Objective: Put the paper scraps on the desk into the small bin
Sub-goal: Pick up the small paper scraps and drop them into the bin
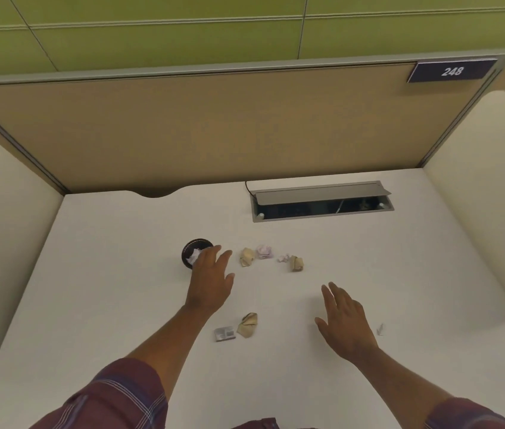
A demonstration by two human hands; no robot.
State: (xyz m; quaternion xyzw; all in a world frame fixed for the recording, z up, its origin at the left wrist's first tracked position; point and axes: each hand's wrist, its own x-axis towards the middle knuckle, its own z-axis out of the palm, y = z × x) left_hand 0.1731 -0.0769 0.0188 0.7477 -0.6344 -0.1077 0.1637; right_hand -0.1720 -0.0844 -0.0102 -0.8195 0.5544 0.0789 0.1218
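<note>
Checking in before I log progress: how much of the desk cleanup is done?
One white scrap sits in the small bin. Both hands are open and empty; the left hand is beside the bin. Left: two tan wads, a pink one, a white bit, and another tan wad nearer.

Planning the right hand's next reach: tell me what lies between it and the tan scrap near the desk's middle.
Nothing: in the head view, bare white desk separates the open right hand from the tan scrap. A small white scrap sits just left of it.

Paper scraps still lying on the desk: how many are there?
5 crumpled ones: a tan scrap, a pinkish scrap, a small white scrap, another tan scrap, and a near tan scrap. More may be hidden.
</note>
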